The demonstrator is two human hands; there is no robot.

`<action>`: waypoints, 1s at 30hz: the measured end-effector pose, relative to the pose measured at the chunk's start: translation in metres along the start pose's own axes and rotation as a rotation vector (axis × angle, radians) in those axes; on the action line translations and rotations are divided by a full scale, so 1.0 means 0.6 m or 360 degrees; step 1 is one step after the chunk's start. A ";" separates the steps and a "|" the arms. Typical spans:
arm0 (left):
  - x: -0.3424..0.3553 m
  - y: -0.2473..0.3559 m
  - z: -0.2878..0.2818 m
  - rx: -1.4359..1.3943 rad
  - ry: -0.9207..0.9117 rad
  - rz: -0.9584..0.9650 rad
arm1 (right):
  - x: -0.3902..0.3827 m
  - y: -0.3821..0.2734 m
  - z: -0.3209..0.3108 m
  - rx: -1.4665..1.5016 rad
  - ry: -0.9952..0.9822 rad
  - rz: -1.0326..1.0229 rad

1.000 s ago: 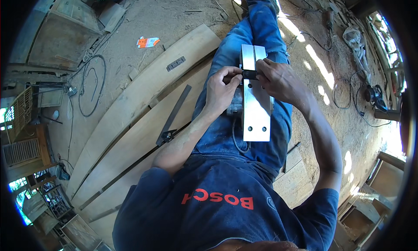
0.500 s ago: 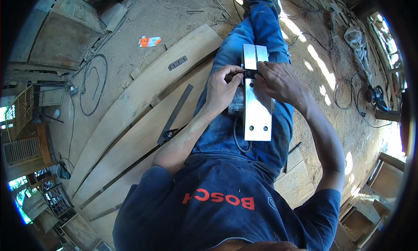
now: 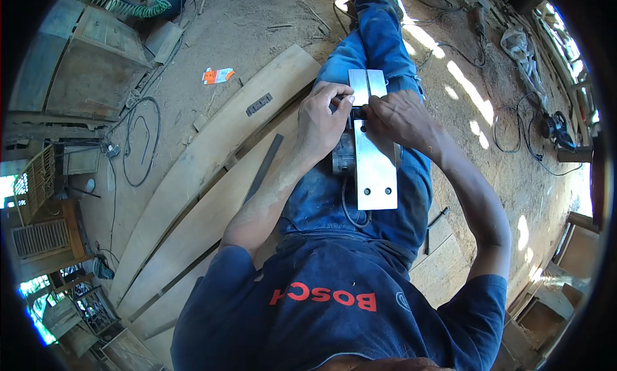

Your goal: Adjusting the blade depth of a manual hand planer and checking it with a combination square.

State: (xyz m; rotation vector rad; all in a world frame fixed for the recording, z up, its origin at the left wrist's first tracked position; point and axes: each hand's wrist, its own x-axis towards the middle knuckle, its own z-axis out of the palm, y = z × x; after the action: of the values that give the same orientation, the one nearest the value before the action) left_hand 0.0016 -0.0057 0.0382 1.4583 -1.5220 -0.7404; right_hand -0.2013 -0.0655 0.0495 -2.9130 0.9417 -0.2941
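Shiny flat metal plate (image 3: pixel 374 171) w/ both hands (image 3: pixel 360 117)

The flat plate (image 3: pixel 373 159) on the lap is bare metal, smooth and shiny, and it catches the light. The tool body (image 3: pixel 342 157) under it looks like dull grey metal. The cord (image 3: pixel 350 211) is smooth black rubber or plastic. The jeans (image 3: pixel 379 56) are blue cloth, worn and dusty. The shirt (image 3: pixel 334 313) is soft dark blue cloth, matt. The long planks (image 3: pixel 212 152) are pale wood, dry and a bit rough. The ground (image 3: pixel 257 17) is brown dirt with sawdust, rough and crumbly.
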 end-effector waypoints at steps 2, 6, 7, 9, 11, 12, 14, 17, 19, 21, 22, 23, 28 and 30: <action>0.005 0.003 0.001 0.0003 -0.0013 0.0025 | -0.001 0.004 0.001 0.0017 -0.0042 0.0005; 0.015 0.005 -0.002 0.0171 -0.0245 0.0155 | -0.012 0.012 -0.006 -0.0014 -0.0008 0.0260; 0.017 0.008 -0.003 0.0173 -0.0248 0.0154 | -0.014 0.013 -0.020 0.0143 0.0145 0.0481; 0.026 0.020 -0.003 0.0331 -0.0433 0.0297 | -0.032 0.030 -0.029 0.0297 0.0301 0.0716; 0.036 0.031 0.003 0.0481 -0.0626 0.0452 | -0.063 0.063 -0.010 0.0960 0.0657 0.1065; 0.041 0.029 0.004 0.0484 -0.0637 0.0455 | -0.067 0.060 -0.002 0.0964 0.0664 0.1075; 0.052 0.022 0.008 0.0582 -0.0684 0.0592 | -0.083 0.050 0.014 0.1074 0.0706 0.1202; 0.067 0.013 0.013 0.0680 -0.0747 0.0738 | -0.105 0.036 0.038 0.1189 0.0758 0.1344; 0.077 0.009 0.012 0.0445 -0.0865 0.0826 | -0.114 0.028 0.057 0.1231 0.0835 0.1324; 0.082 0.006 0.011 0.0208 -0.0974 0.0903 | -0.122 0.021 0.072 0.1272 0.0910 0.1295; 0.083 0.014 0.011 0.0208 -0.0990 0.0910 | -0.126 0.017 0.076 0.1273 0.0921 0.1309; 0.082 0.022 0.012 0.0432 -0.1003 0.0833 | -0.129 0.013 0.080 0.1283 0.0958 0.1319; 0.080 0.053 0.005 0.1108 -0.1028 0.0694 | -0.127 -0.009 0.091 0.1337 0.1111 0.1328; 0.082 0.048 0.007 0.1080 -0.1059 0.0889 | -0.126 -0.013 0.093 0.1358 0.1172 0.1299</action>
State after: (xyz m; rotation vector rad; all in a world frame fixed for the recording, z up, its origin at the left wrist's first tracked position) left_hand -0.0119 -0.0506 0.0708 1.1571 -2.7438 -0.3780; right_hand -0.2455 -0.0147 -0.0166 -1.4815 1.4765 -1.3142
